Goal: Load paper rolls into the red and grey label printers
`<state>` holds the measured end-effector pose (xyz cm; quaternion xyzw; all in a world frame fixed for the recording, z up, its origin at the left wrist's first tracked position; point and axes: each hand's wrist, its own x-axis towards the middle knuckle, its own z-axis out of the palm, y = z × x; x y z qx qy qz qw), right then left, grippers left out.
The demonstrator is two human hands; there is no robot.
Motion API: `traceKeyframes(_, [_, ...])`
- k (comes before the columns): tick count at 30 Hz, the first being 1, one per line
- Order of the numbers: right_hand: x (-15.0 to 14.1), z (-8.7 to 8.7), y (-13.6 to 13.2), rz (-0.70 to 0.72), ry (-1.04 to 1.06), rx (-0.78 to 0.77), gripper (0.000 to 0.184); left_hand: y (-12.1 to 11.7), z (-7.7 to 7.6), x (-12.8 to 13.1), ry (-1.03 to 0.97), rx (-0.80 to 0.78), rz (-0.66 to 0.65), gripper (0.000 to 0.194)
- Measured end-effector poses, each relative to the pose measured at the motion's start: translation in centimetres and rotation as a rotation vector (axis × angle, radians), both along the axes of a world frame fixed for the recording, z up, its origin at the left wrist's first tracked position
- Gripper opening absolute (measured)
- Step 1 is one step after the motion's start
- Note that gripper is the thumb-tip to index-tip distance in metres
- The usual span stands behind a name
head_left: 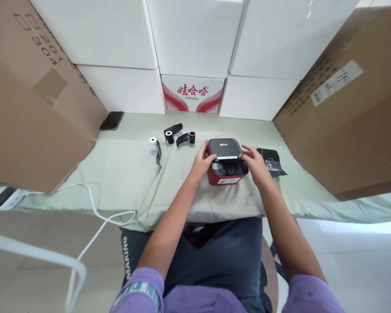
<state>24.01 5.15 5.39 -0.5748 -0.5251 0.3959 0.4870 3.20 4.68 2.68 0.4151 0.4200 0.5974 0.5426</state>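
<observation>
Black and shiny, a phone [111, 121] lies on the green cloth [127, 161]. Next come three little rolls [170, 138] with loose tails. The left hand [202, 161] curls around one side of the red and black box [228, 168], thumb on top. The right hand [254, 163], half curled, holds its other side. A black packet [271, 160] lies just past that hand.

There are two hands [203, 161], one label printer [227, 163], three small rolls [170, 138], one smartphone [111, 121], one black packet [270, 155] and one pale green cloth [127, 165]. Two brown cardboard boxes [358, 130] and six white boxes [197, 39] show as well.
</observation>
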Motion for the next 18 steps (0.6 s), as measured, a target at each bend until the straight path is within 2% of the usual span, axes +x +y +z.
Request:
traceKeyframes(2, [-0.5, -0.7, 0.3, 0.048, 0.104, -0.094, 0.055, -0.2, -0.3, 0.0, -0.025, -0.025, 0.005, 0.072])
traceKeyframes(4, [-0.9, -1.1, 0.3, 0.068, 0.146, -0.101, 0.057, -0.2, -0.5, 0.1, -0.034, -0.023, -0.003, 0.073])
traceKeyframes(8, [-0.9, -1.6, -0.3, 0.121, 0.099, -0.046, 0.062, -0.2, -0.5, 0.1, -0.007, 0.004, -0.025, 0.072])
traceKeyframes(12, [0.6, -2.8, -2.7, 0.116, -0.002, 0.114, 0.06, -2.7, -1.2, -0.4, 0.096, 0.019, -0.047, 0.07])
traceKeyframes(13, [1.1, -3.1, -3.5, 0.151, -0.048, 0.151, 0.063, -3.6, -1.5, -0.6, 0.135, 0.043, -0.09, 0.078])
traceKeyframes(14, [1.5, -3.3, -4.4, 0.219, -0.101, 0.177, 0.07, -4.5, -1.8, -0.8, 0.197, 0.084, -0.148, 0.096])
traceKeyframes(16, [2.3, -3.1, -5.6, 0.359, -0.236, 0.214, 0.095, -5.7, -2.3, -1.0, 0.343, 0.136, -0.181, 0.126])
traceKeyframes(18, [2.9, -2.1, -5.9, 0.426, -0.367, 0.243, 0.107, -5.8, -2.2, -1.1, 0.443, 0.154, -0.162, 0.133])
